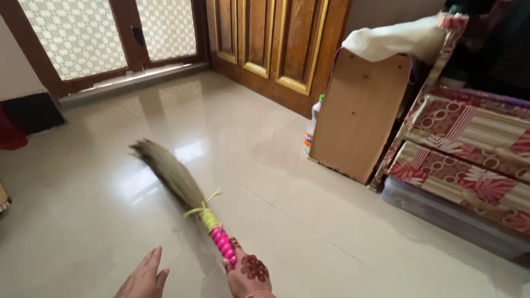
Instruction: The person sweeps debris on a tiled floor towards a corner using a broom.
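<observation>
My right hand (249, 274), marked with a dark henna pattern, grips the pink ribbed handle of a grass broom (176, 179). The broom slants up and to the left, its brown bristle head low over the glossy beige tiled floor (265, 165). A yellow-green binding ties the bristles just above the handle. My left hand (144, 277) hovers at the bottom edge to the left of the broom, fingers apart, holding nothing.
A wooden board (359, 113) leans against a bed with patterned red and cream mattresses (469, 149) at the right. A white plastic bottle (312, 124) stands beside the board. Wooden doors (270, 38) and a lattice screen door (99, 33) line the far wall.
</observation>
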